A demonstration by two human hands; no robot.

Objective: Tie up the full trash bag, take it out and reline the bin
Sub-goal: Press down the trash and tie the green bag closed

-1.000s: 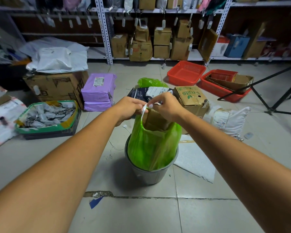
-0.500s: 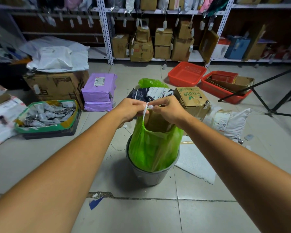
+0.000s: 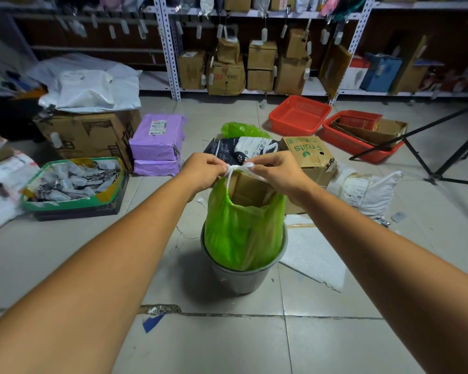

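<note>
A green trash bag (image 3: 242,233) stands in a grey round bin (image 3: 241,278) on the tiled floor, with brown cardboard (image 3: 247,188) sticking out of its open top. White drawstrings (image 3: 237,168) rise from the bag's mouth and cross in a knot between my hands. My left hand (image 3: 203,171) pinches the strings on the left side. On the right side, my right hand (image 3: 277,172) pinches them, and one strand runs down under it. Both hands hover just above the bag's mouth.
Behind the bin lie a "Fruits" cardboard box (image 3: 310,157), a dark printed bag (image 3: 241,149) and another green bag (image 3: 242,130). Purple parcels (image 3: 156,143) and a green-rimmed tray (image 3: 73,184) sit left. Red baskets (image 3: 299,114) and tripod legs (image 3: 427,152) stand right. A white foam sheet (image 3: 312,257) lies beside the bin.
My hands have drawn slightly apart, and the white strings now show a knot stretched between them. The bag stays in the bin.
</note>
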